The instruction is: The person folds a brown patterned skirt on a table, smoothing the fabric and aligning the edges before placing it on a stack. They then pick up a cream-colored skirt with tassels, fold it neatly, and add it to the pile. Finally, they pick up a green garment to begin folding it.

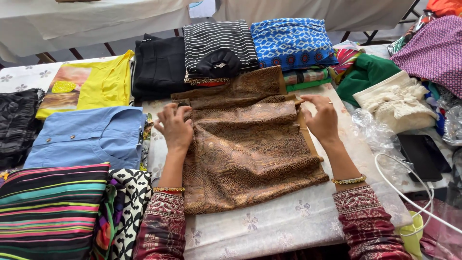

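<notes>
Table (269, 226) under a pale floral cloth, stacked with folded clothes. Brown snakeskin-print garment (250, 144) lies flat at centre, partly folded. Blue shirt (91, 137) to its left, striped top (219, 41) behind it. Left hand (174, 126) presses the garment's left edge, fingers spread, clamped on nothing. Right hand (321, 118) rests at its right edge, fingers loosely curled, pinching nothing visible.

The garment (250, 144) in the centre is brown-gold with a snakeskin pattern. At ten o'clock lies a yellow top (108, 82), at nine a plain blue shirt (86, 137), at twelve a black-and-white striped top (216, 41), at one a blue-white patterned cloth (291, 41).
</notes>
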